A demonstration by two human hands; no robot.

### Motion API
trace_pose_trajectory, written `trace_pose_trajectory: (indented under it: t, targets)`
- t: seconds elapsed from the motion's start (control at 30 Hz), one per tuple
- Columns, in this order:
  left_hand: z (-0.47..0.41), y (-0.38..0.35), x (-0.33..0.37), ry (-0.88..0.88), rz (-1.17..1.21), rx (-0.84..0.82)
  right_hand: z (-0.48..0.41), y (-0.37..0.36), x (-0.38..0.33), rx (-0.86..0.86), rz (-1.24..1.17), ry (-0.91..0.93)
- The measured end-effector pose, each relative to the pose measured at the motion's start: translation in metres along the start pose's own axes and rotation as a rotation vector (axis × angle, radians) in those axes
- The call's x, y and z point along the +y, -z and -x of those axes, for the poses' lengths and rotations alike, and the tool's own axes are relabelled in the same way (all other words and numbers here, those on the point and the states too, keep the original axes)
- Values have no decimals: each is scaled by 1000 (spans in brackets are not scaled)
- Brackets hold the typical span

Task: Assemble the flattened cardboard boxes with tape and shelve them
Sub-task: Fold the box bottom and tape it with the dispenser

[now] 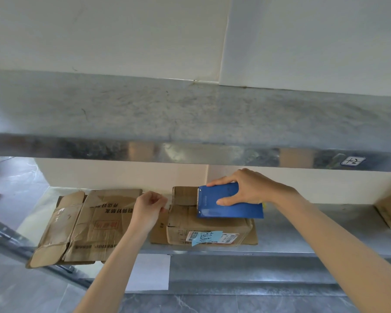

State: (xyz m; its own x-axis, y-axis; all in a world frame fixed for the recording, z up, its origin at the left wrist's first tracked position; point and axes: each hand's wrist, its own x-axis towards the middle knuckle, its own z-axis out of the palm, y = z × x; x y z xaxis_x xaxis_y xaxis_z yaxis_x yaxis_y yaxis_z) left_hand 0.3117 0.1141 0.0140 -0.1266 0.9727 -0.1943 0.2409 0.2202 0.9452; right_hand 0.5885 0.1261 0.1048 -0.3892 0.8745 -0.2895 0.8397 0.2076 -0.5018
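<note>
A blue tape dispenser (pixel 230 208), toothed edge to the left, is gripped by the right hand (pixel 246 188) atop a creased cardboard box (pixel 208 227) on the dull steel shelf (pixel 303 233). The left hand (pixel 148 207) is curled at the box's left end; whether tape is pinched can't be told. A blue handwritten note (pixel 207 237) & barcode label (pixel 231 239) are stuck on its near face. A flattened box (pixel 93 222) w/ Chinese print is laid to the left.

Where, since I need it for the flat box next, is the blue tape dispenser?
In the head view the tape dispenser sits right of centre, held by the right hand on top of the small box on the lower shelf.
</note>
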Motion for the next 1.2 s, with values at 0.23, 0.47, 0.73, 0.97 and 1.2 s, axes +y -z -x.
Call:
trace_pose_trajectory:
  t: [0.23, 0.47, 0.73, 0.97, 1.2]
  targets:
    - [-6, -7, -17, 56, -44, -46, 0, 1, 0, -11, -11, -13]
    - [-3, -20, -32, 71, 51, -8, 2, -2, 1, 9, -31, -17]
    - [-1, -24, -45, 23, -96, 29, 1, 0, -2, -7, -46, -45]
    - [-6, -2, -17, -254, -107, 70, 6, 1, -10, 2, -55, -61]
    - [3, -12, -1, -510, -572, -404, 10, 2, -15, 10, -74, -72]
